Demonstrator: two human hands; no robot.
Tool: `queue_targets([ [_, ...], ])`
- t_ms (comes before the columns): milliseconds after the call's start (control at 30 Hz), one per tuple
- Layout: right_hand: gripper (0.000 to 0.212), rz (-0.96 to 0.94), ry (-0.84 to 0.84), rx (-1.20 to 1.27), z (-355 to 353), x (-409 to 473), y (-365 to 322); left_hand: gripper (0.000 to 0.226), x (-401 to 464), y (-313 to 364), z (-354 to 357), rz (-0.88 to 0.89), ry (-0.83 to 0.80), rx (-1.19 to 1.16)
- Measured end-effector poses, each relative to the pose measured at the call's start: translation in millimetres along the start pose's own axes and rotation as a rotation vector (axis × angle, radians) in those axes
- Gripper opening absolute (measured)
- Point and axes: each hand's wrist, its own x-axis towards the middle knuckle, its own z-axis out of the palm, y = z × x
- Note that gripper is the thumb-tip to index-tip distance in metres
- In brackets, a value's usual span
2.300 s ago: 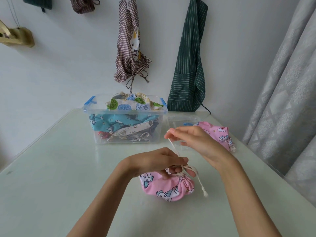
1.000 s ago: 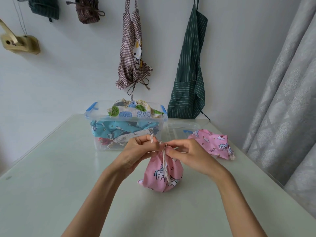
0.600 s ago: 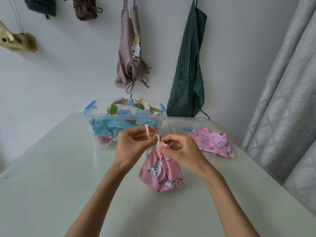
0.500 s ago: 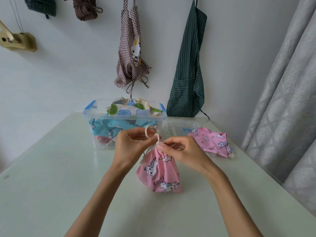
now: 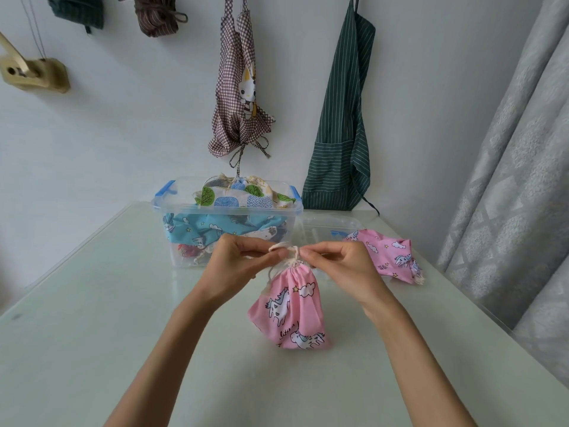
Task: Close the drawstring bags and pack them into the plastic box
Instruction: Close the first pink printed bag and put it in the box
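Note:
A pink unicorn-print drawstring bag (image 5: 291,312) stands upright in the middle of the table, its neck gathered tight. My left hand (image 5: 237,266) and my right hand (image 5: 345,263) each pinch the cream drawstring (image 5: 284,249) just above the neck, one on either side. Behind them sits the clear plastic box (image 5: 228,223) with blue latches, filled with several patterned bags. A second pink unicorn bag (image 5: 385,255) lies flat to the right, near the table's edge.
The box's clear lid (image 5: 329,229) lies on the table right of the box. Aprons (image 5: 338,118) hang on the wall behind. A grey curtain (image 5: 508,180) runs along the right side. The pale green table (image 5: 92,318) spreads to the left and front.
The bag went from lying on its side under my hands to standing upright. Both hands now pinch the cord at the neck, and the loop has been drawn smaller.

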Motion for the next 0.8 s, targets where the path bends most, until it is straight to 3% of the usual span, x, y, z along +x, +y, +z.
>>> queue_targets([
  [167, 0.005, -0.09, -0.046, -0.183, -15.9, -0.1, -0.6, 0.009, 2.1, 1.5, -21.0, 0.04, -0.024, 0.204],
  [600, 0.01, 0.035, -0.297, -0.487, -33.8, -7.3, 3.2, 0.052, 0.3, -5.8, -37.0, -0.018, -0.239, 0.328],
  [800, 0.009, 0.029, -0.308, -0.455, -29.4, -6.6, -1.5, 0.048, 2.0, -0.6, -39.3, -0.03, -0.141, 0.432],
])
